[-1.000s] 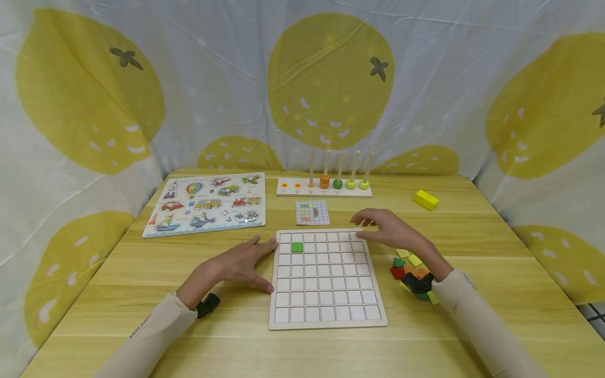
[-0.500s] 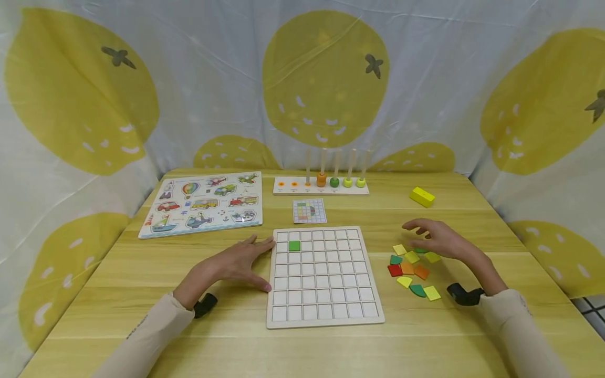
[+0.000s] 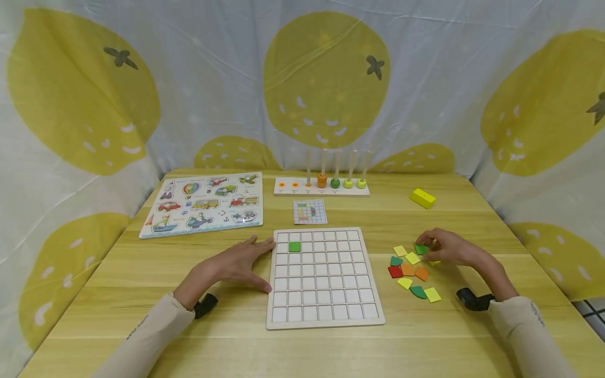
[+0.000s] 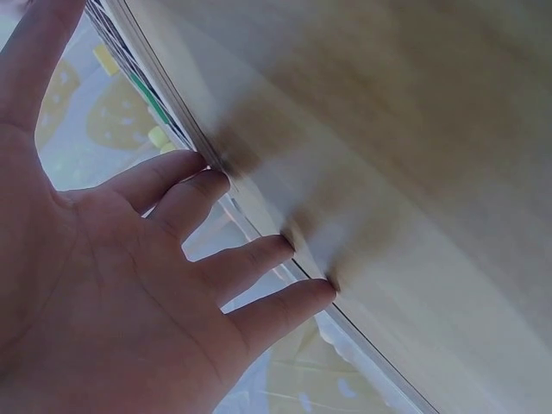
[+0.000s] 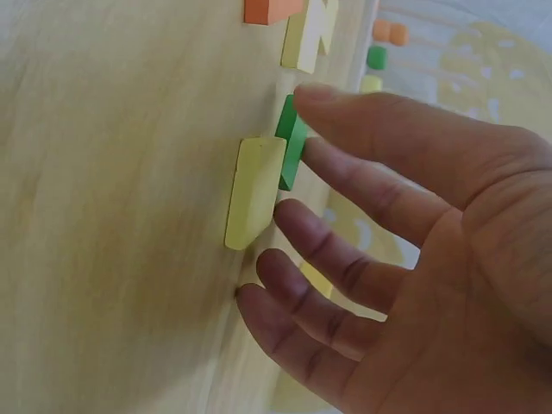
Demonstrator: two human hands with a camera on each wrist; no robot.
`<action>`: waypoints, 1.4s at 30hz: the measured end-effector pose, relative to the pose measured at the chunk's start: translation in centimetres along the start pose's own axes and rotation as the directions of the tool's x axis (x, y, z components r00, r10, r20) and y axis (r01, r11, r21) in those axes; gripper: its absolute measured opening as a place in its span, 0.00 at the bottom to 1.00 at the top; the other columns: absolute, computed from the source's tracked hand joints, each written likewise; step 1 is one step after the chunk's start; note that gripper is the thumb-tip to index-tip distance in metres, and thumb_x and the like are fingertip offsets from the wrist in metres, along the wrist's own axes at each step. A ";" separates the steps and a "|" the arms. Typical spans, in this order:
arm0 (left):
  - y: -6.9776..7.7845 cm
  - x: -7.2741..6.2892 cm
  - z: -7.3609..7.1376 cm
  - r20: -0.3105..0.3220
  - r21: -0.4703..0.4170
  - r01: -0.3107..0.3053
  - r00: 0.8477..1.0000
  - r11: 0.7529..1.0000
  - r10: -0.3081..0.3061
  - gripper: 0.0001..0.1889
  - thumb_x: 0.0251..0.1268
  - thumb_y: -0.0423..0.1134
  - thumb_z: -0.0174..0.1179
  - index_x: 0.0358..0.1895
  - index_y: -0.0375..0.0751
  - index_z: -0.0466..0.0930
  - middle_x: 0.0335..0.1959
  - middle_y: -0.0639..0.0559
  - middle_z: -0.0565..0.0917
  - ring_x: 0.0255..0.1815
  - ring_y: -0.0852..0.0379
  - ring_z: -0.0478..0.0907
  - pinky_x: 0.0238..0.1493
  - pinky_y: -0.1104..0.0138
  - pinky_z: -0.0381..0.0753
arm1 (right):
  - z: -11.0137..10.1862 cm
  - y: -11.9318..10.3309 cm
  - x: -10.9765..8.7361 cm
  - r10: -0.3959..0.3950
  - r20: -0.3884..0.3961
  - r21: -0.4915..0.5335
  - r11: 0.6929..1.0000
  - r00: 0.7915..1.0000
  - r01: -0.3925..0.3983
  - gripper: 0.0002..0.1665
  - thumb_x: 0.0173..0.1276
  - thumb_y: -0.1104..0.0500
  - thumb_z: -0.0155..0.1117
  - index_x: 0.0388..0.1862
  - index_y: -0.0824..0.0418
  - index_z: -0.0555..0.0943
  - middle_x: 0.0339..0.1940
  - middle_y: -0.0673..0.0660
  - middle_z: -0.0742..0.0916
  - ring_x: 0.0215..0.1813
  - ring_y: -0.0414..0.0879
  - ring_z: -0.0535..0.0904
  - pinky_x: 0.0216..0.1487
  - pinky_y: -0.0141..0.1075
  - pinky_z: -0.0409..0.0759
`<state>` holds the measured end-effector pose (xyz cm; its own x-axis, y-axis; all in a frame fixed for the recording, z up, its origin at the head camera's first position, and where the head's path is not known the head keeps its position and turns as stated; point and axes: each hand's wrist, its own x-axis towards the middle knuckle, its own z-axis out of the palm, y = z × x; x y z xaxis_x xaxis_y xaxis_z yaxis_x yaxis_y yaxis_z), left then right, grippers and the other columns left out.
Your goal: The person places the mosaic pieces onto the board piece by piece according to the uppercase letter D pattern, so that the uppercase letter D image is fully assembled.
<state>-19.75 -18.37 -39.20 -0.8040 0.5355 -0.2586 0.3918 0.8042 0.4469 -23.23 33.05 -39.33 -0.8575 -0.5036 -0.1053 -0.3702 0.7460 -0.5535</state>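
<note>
A white grid board (image 3: pixel 326 326) with a pale wooden frame lies in front of me, a green square tile (image 3: pixel 294 246) in one upper-left cell. Along the board's left edge rests my left hand (image 3: pixel 236 266), its fingers spread; the left wrist view shows fingertips (image 4: pixel 321 289) at the table surface. My right hand (image 3: pixel 449 249) is down at the far right of the loose tiles, thumb and index finger at opposite sides of another green tile (image 5: pixel 291 142), pinching it. A yellow tile (image 5: pixel 252 194) lies beside that one, under the other fingers.
Loose tiles lie right of the board, among them a red tile (image 3: pixel 395 272) and an orange tile (image 3: pixel 421 273). Behind are a pattern card (image 3: pixel 310 211), a peg stand with beads (image 3: pixel 322 193), a vehicle puzzle (image 3: pixel 208 207) and a yellow block (image 3: pixel 423 198).
My right hand has moved from the board's upper-right corner rightward and down to the loose tiles, its fingers closing around a green one. The left hand stays at the board's edge.
</note>
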 end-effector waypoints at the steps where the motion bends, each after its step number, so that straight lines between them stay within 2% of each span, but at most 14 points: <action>1: 0.0 0.0 0.0 0.000 -0.001 -0.001 1.000 1.000 0.001 0.56 0.44 0.65 0.70 0.76 0.46 0.53 0.77 0.49 0.54 0.76 0.34 0.43 0.68 0.38 0.52 | 0.1 0.0 0.0 -0.004 -0.002 -0.005 1.000 1.000 0.004 0.19 0.60 0.61 0.70 0.48 0.69 0.79 0.42 0.60 0.79 0.43 0.50 0.74 0.43 0.41 0.77; 8: 0.0 0.0 0.0 0.000 0.002 -0.001 1.000 1.000 0.001 0.57 0.43 0.65 0.70 0.76 0.46 0.53 0.77 0.50 0.54 0.76 0.34 0.43 0.68 0.39 0.52 | 0.4 0.0 0.5 0.003 -0.024 -0.036 0.999 1.000 -0.004 0.13 0.60 0.66 0.68 0.44 0.69 0.80 0.37 0.57 0.80 0.37 0.45 0.72 0.37 0.34 0.75; 13: 0.0 0.1 0.0 0.000 0.001 -0.004 1.000 1.000 0.004 0.57 0.43 0.66 0.70 0.76 0.45 0.53 0.77 0.50 0.54 0.76 0.34 0.43 0.69 0.39 0.51 | 0.4 0.1 0.9 0.015 -0.032 -0.017 1.000 0.999 -0.015 0.12 0.61 0.65 0.67 0.43 0.68 0.80 0.36 0.56 0.81 0.35 0.44 0.75 0.35 0.33 0.75; 18: 0.0 0.1 0.1 -0.003 -0.001 -0.004 1.000 1.000 0.004 0.57 0.43 0.65 0.70 0.76 0.45 0.53 0.77 0.50 0.54 0.76 0.33 0.43 0.68 0.38 0.52 | 0.6 0.1 0.9 -0.006 -0.057 -0.021 1.000 0.998 0.005 0.12 0.60 0.66 0.67 0.42 0.68 0.80 0.34 0.56 0.81 0.32 0.43 0.75 0.32 0.33 0.75; 26: -0.1 0.1 0.1 -0.002 0.000 0.004 1.000 1.000 -0.004 0.57 0.43 0.66 0.70 0.76 0.46 0.53 0.77 0.50 0.54 0.76 0.34 0.43 0.68 0.38 0.52 | 0.6 0.1 1.0 0.038 -0.039 -0.031 0.999 0.999 -0.040 0.16 0.61 0.62 0.68 0.46 0.68 0.81 0.37 0.58 0.81 0.36 0.45 0.76 0.35 0.34 0.76; 32: 0.0 0.1 0.1 -0.001 -0.002 0.005 1.000 1.000 -0.005 0.57 0.43 0.66 0.70 0.76 0.46 0.53 0.77 0.50 0.54 0.76 0.34 0.43 0.68 0.39 0.51 | 0.7 -0.3 1.2 0.033 -0.048 -0.062 0.997 0.998 -0.036 0.14 0.60 0.63 0.69 0.44 0.66 0.81 0.37 0.57 0.81 0.37 0.45 0.75 0.36 0.36 0.75; 38: 0.0 0.0 0.0 0.000 -0.005 0.008 1.000 1.000 -0.008 0.57 0.43 0.65 0.70 0.76 0.46 0.53 0.77 0.50 0.54 0.76 0.34 0.43 0.68 0.39 0.52 | 0.8 -0.7 2.2 0.030 -0.079 -0.095 0.995 0.996 -0.038 0.09 0.63 0.64 0.65 0.41 0.66 0.81 0.33 0.54 0.84 0.34 0.44 0.78 0.30 0.33 0.77; 42: 0.1 0.1 0.0 -0.001 0.001 0.012 1.000 1.000 -0.012 0.56 0.43 0.66 0.70 0.76 0.47 0.54 0.77 0.50 0.54 0.76 0.35 0.43 0.68 0.39 0.53 | 0.6 -1.2 2.7 0.040 -0.089 -0.117 0.992 0.995 -0.050 0.09 0.64 0.64 0.63 0.42 0.67 0.80 0.33 0.55 0.84 0.33 0.45 0.79 0.29 0.33 0.77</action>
<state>-19.77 -18.28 -39.20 -0.8092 0.5253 -0.2630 0.3825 0.8109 0.4428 -24.87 30.54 -39.46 -0.9000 -0.4326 -0.0529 -0.3659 0.8160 -0.4475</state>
